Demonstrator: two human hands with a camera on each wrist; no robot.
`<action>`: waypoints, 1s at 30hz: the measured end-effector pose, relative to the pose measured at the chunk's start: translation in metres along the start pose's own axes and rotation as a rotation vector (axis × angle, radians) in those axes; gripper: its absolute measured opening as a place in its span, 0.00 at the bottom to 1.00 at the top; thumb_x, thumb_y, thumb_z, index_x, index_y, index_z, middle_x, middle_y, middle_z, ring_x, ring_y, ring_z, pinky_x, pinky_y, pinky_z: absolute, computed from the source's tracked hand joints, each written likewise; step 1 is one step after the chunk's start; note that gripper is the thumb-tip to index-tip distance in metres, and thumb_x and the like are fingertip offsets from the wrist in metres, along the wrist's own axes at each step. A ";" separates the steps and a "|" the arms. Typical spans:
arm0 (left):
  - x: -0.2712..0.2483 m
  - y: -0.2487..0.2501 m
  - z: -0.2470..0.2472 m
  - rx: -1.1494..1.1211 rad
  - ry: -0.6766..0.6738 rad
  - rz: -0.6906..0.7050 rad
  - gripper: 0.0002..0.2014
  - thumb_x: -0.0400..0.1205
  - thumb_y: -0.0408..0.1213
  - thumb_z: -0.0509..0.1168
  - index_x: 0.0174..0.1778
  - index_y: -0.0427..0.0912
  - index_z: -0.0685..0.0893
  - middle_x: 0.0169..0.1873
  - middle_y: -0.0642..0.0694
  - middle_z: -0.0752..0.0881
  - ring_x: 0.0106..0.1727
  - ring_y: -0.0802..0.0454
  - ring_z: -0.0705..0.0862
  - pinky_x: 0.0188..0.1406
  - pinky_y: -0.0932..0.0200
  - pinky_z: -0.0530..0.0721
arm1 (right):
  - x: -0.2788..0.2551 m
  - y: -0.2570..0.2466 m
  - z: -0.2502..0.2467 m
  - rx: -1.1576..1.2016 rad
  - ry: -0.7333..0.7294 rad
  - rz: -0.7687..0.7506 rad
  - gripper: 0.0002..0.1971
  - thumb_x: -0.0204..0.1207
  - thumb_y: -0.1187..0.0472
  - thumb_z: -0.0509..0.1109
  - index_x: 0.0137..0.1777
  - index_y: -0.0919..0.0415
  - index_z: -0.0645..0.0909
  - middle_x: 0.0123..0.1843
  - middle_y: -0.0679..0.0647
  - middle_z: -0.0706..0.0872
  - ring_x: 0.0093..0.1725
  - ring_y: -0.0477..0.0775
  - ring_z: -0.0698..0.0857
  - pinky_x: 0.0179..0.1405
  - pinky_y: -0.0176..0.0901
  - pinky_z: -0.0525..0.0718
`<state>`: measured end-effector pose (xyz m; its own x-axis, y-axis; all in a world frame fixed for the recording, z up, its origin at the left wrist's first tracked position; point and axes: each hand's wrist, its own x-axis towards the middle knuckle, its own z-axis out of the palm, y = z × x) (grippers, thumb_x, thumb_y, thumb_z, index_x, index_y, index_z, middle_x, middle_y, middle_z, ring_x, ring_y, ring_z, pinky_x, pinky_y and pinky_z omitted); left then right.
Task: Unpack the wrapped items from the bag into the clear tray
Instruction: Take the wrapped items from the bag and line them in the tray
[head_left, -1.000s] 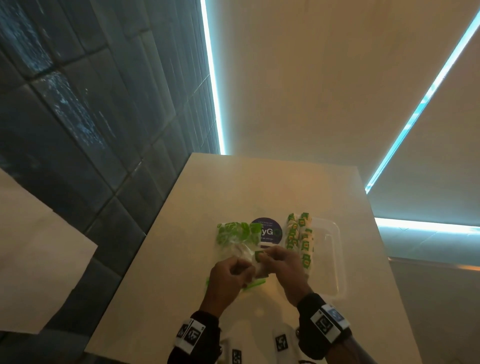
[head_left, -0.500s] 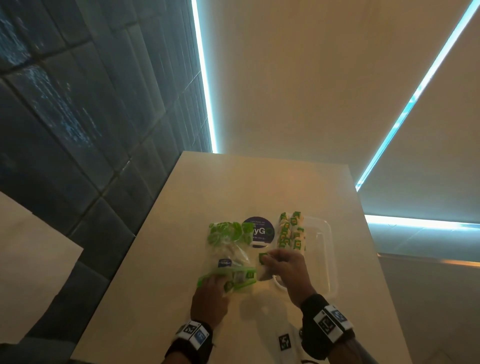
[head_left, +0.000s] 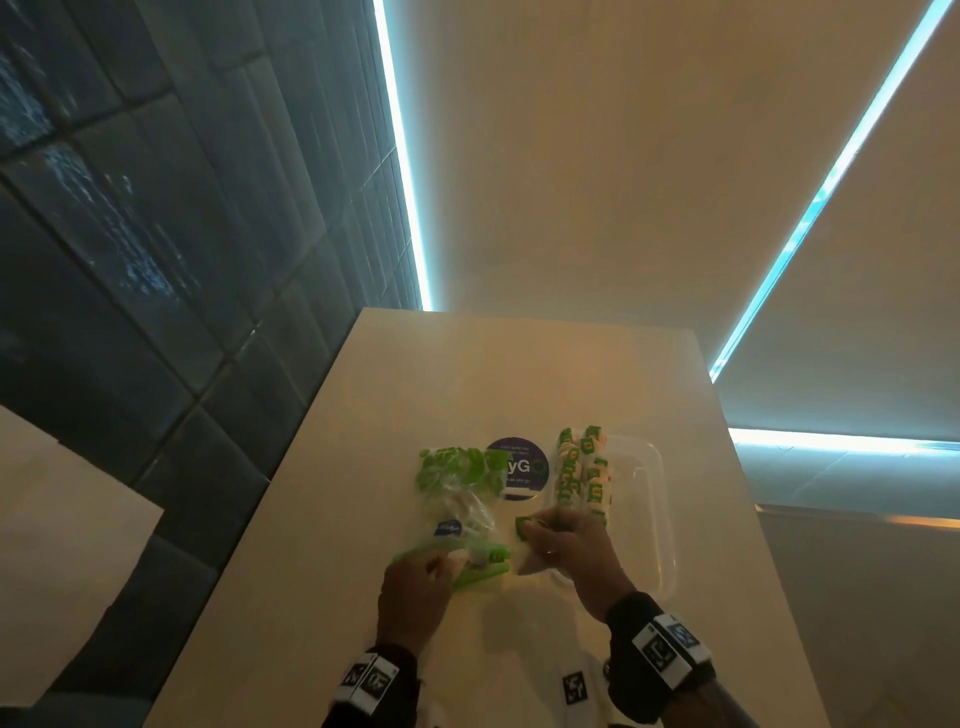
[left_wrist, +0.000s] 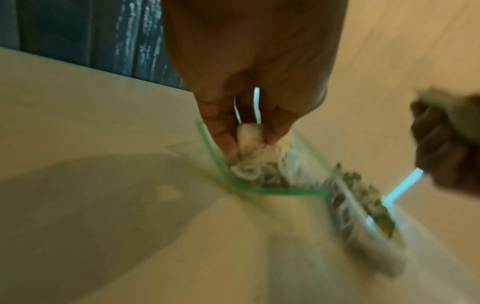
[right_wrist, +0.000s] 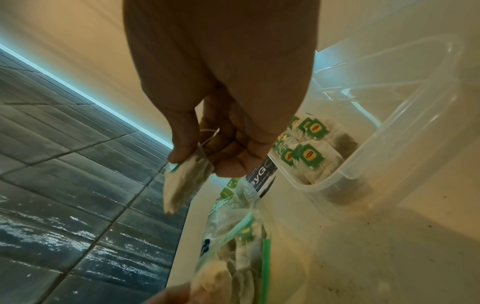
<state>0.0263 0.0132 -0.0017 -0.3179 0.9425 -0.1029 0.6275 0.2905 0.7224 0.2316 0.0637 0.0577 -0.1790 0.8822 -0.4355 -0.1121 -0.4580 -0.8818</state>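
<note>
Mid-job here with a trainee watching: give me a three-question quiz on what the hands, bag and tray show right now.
1. True or false: the right hand holds a tea bag that is not yet in the tray.
2. What does the left hand pinch? A) the purple sticker B) a tea bag at the zip bag's mouth C) the tray's rim
3. Fill in: the tea bags already in the tray lie along its ____ side in the head view.

Key: 1 true; 2 B; 3 left.
</note>
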 end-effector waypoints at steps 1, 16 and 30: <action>-0.001 0.005 -0.004 -0.114 -0.018 -0.029 0.06 0.75 0.50 0.74 0.38 0.53 0.92 0.32 0.58 0.90 0.37 0.60 0.88 0.38 0.59 0.86 | -0.001 0.000 0.002 -0.001 -0.033 0.038 0.06 0.73 0.70 0.74 0.46 0.74 0.82 0.45 0.67 0.86 0.46 0.65 0.87 0.42 0.56 0.91; -0.006 0.056 -0.033 -0.946 -0.329 -0.194 0.12 0.85 0.37 0.61 0.50 0.39 0.90 0.50 0.37 0.91 0.49 0.44 0.88 0.57 0.40 0.84 | -0.006 -0.002 0.028 0.129 -0.168 0.064 0.03 0.77 0.69 0.71 0.43 0.69 0.80 0.39 0.61 0.82 0.40 0.56 0.84 0.39 0.45 0.85; 0.011 0.054 -0.030 -0.752 -0.077 -0.161 0.06 0.74 0.30 0.76 0.42 0.45 0.92 0.40 0.44 0.92 0.43 0.48 0.88 0.41 0.52 0.88 | -0.005 -0.025 0.005 -0.063 -0.122 0.021 0.13 0.73 0.70 0.74 0.51 0.81 0.81 0.44 0.67 0.87 0.45 0.65 0.86 0.51 0.61 0.85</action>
<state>0.0356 0.0341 0.0571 -0.2963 0.9151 -0.2736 -0.0831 0.2607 0.9618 0.2300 0.0696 0.0826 -0.2990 0.8510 -0.4318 -0.0465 -0.4650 -0.8841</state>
